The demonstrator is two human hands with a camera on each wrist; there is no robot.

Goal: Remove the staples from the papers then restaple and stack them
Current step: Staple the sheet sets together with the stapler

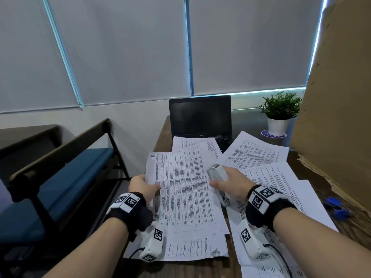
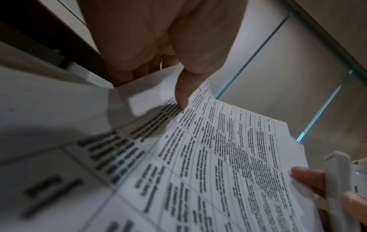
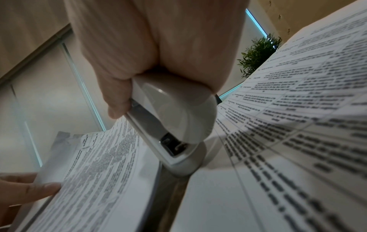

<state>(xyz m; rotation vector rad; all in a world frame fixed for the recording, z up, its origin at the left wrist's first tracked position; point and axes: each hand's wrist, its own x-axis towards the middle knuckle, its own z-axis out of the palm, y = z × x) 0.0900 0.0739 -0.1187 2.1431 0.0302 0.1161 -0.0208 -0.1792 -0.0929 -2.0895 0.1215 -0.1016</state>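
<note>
A set of printed papers (image 1: 184, 189) is lifted off the desk, and my left hand (image 1: 143, 185) pinches its left edge, thumb on top. The left wrist view shows that thumb (image 2: 183, 92) pressing the top sheet of the papers (image 2: 228, 164). My right hand (image 1: 230, 182) grips a white stapler (image 1: 217, 178) at the right edge of the set. From the right wrist the stapler (image 3: 170, 125) points down between the held papers (image 3: 95, 172) and other sheets (image 3: 298, 125). The set's top left corner (image 1: 152, 156) looks torn.
More printed sheets (image 1: 259, 153) lie spread over the wooden desk (image 1: 164, 129), and another sheet (image 1: 190, 245) lies under the held set. A black laptop (image 1: 200, 115) stands at the back, a potted plant (image 1: 280, 113) to its right. Cardboard (image 1: 339, 97) walls the right side. A blue object (image 1: 337, 205) lies beside it.
</note>
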